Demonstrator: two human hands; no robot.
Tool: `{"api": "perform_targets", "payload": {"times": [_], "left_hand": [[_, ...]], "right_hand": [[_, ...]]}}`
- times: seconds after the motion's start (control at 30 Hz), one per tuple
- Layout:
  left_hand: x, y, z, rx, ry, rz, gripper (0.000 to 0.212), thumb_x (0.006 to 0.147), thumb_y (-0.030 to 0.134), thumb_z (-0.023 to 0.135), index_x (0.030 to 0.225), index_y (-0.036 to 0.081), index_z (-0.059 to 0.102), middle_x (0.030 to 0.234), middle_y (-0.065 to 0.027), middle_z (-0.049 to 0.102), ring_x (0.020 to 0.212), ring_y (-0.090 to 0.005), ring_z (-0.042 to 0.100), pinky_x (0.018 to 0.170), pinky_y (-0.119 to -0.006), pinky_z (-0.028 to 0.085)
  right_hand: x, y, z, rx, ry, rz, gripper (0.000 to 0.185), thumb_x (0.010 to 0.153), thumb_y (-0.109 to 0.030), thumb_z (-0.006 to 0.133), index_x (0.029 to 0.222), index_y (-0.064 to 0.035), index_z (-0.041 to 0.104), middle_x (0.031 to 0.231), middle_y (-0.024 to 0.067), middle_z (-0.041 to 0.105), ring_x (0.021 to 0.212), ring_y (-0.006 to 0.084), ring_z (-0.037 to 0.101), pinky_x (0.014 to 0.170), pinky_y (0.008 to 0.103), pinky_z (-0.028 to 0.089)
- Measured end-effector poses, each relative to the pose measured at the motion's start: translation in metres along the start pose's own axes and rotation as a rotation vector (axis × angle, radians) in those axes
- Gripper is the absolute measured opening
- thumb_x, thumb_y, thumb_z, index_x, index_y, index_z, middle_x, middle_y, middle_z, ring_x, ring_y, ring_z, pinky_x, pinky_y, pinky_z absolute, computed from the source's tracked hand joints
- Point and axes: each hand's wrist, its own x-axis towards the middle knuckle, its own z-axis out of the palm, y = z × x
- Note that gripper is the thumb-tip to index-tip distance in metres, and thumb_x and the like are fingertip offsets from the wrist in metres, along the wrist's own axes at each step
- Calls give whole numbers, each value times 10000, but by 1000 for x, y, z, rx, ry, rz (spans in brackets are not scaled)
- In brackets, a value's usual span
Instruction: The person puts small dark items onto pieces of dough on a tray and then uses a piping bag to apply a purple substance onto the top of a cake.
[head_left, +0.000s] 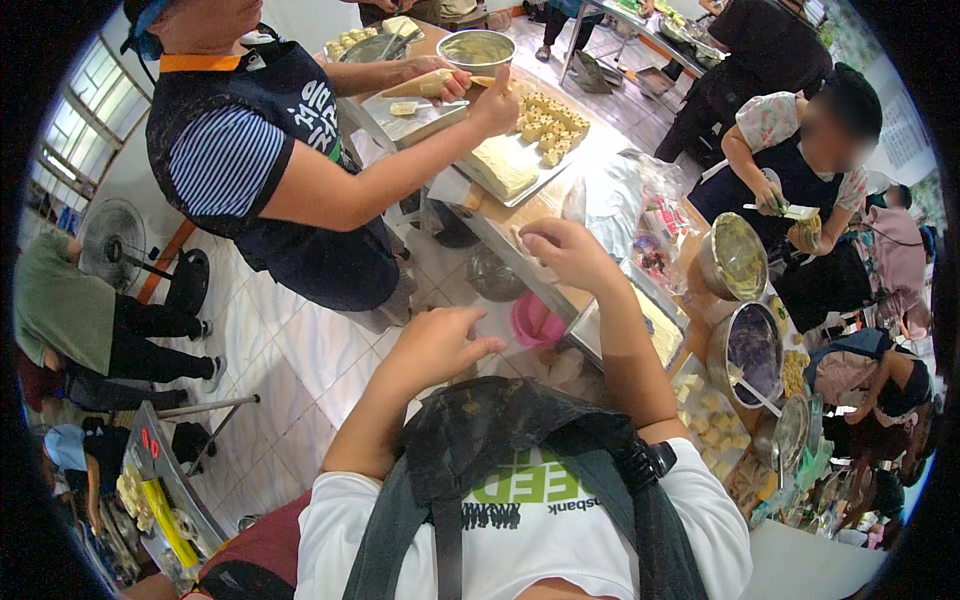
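My left hand (442, 345) is raised over the floor at the table's near side, thumb and fingers apart, with nothing seen in it. Over the wooden table's near edge is my right hand (566, 251), its fingers bent; whether something small is between them I cannot tell. Beyond it lies a metal tray (514, 196) with a cream-covered slab cake (499, 166) and several small cut cakes with dark bits (551, 124). Beside my right forearm, partly hidden by it, another frosted slab (660, 326) sits in a tray. Clear plastic bags (615, 187) lie between the trays.
A co-worker (300, 165) at the left holds a piping bag (420, 84). Across the table a person (787, 150) holds a spatula. Steel bowls with yellow cream (735, 255) and purple cream (754, 349) stand at the right. Below the table edge is a pink bucket (536, 319).
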Motion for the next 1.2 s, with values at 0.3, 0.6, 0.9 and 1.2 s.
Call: {"api": "perform_targets", "payload": {"times": [0.3, 0.6, 0.9, 1.2], "left_hand": [[46, 48, -27, 164, 725, 334, 561, 747, 282, 670, 1170, -28, 469, 1063, -168, 534, 952, -331, 513, 830, -403, 413], [175, 53, -50, 742, 628, 191, 602, 747, 319, 660, 1220, 9, 452, 1137, -122, 498, 1128, -303, 380, 951, -435, 334], [212, 21, -47, 1056, 415, -27, 287, 829, 151, 476, 1094, 81, 560, 1192, -57, 508, 1131, -234, 437, 905, -648, 251], [150, 76, -15, 844, 756, 317, 360, 786, 306, 570, 1112, 154, 557, 1124, -43, 521, 1133, -213, 409, 891, -634, 248]], "right_hand": [[-17, 15, -13, 109, 95, 101, 282, 870, -186, 515, 1041, 25, 592, 860, 111, 644, 731, 169, 581, 676, 296, 467], [-12, 23, 0, 101, 227, -41, 309, 872, -137, 480, 1131, 15, 551, 928, 125, 621, 791, 167, 585, 728, 284, 466], [-16, 27, 17, 153, 247, -34, 313, 849, -151, 473, 1082, 41, 555, 1033, 220, 599, 969, 312, 579, 835, 353, 445], [-25, 30, 23, 197, 183, 20, 278, 856, -131, 493, 1087, 8, 563, 999, 190, 616, 942, 271, 583, 825, 337, 442]]}}
